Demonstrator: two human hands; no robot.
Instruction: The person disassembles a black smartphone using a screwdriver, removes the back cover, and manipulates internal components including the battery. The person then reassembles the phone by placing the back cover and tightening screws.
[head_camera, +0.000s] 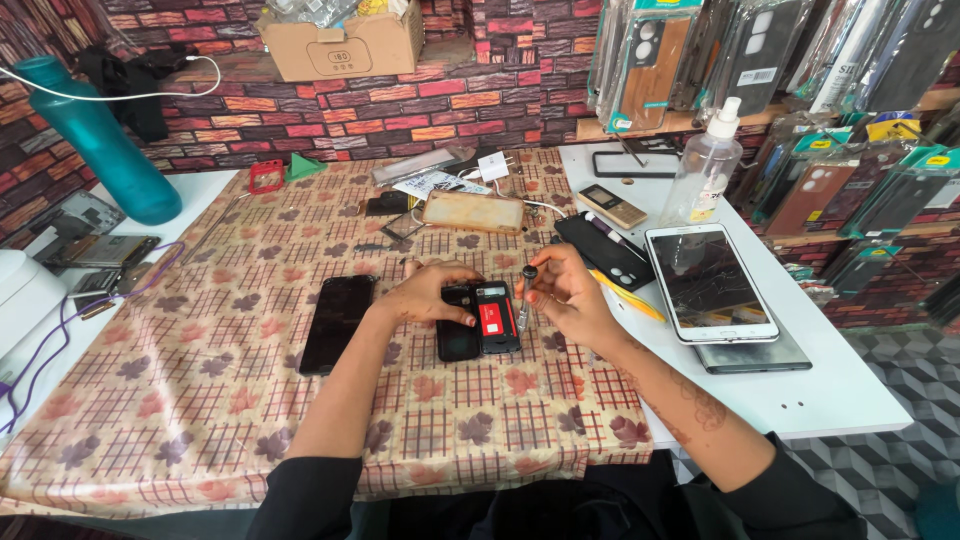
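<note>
On the checked, leaf-printed tablecloth lies an opened phone, back off, showing a glossy red battery in a black shell. The left hand presses flat on its upper edge. The right hand pinches a slim screwdriver upright, tip seemingly at the phone's right side. A dark glass panel rests just left.

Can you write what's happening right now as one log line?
left hand: steadies opened phone | right hand: holds screwdriver upright at phone | black screen panel: lies left, apart
</note>
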